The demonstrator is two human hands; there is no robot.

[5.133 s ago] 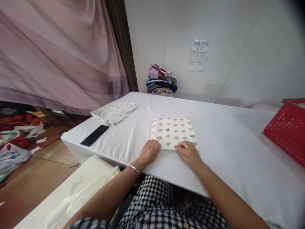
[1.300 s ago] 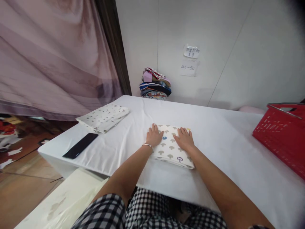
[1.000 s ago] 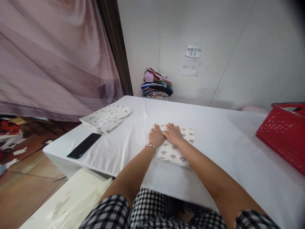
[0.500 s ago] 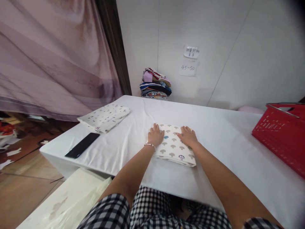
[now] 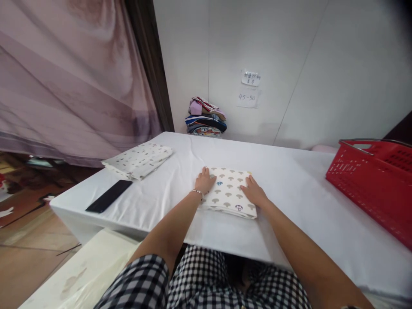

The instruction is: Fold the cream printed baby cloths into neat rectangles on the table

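Observation:
A folded white cloth (image 5: 228, 193) printed with grey mushrooms, plus a blue and a purple one, lies flat on the white-covered table (image 5: 286, 189) in front of me. Resting on its left edge is my left hand (image 5: 204, 182), open, with a bracelet at the wrist. My right hand (image 5: 255, 192) is open too, its fingers laid along the right edge of the cloth. Neither hand grips the fabric. Farther left lies a second folded white cloth (image 5: 140, 159) with small dark prints.
A black phone (image 5: 109, 196) lies near the table's left edge. At the right stands a red plastic basket (image 5: 370, 189). Beyond the back edge, a stack of folded fabrics (image 5: 206, 118) sits against the wall, with paper signs (image 5: 247, 98) beside it. A pink curtain (image 5: 74, 77) hangs at left.
My right hand has slid from the cloth's top right toward its right side. The view has shifted slightly, bringing more of the red basket in. The cloth stays flat.

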